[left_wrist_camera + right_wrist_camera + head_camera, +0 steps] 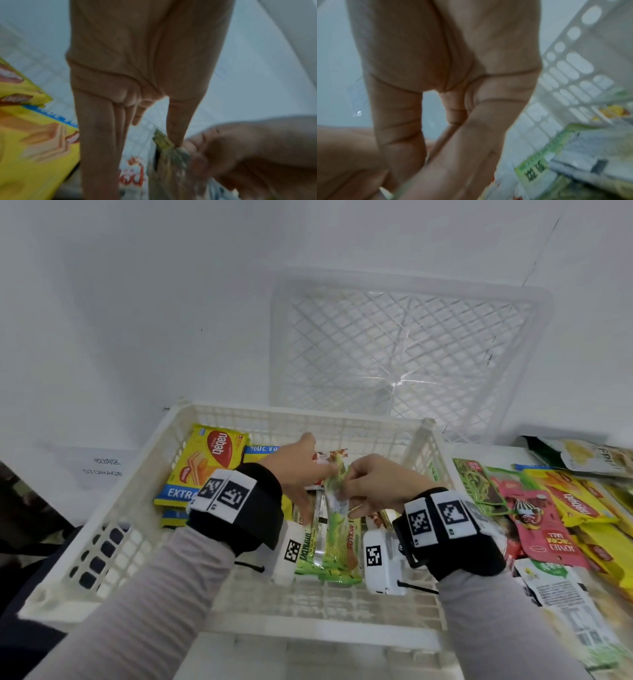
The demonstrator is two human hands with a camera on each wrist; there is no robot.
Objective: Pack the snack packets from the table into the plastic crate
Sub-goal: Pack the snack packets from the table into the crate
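Both my hands are inside the white plastic crate [308, 628]. My right hand [359, 484] pinches a green snack packet [334, 491] by its upper part and holds it upright over the crate floor. My left hand [308, 481] is beside it, fingers straight and pointing down. Its thumb [176, 128] touches the packet's top edge [163, 140]. Yellow wafer packets [212, 457] lie stacked in the crate's left half, also in the left wrist view [34, 148]. More green packets [329, 546] lie flat under my wrists. Both wrist views are blurred.
Several loose snack packets [548, 515], red, yellow and green, cover the table to the right of the crate. A second white lattice crate [404, 354] leans against the wall behind. The crate's perforated side wall [573, 67] is close to my right hand.
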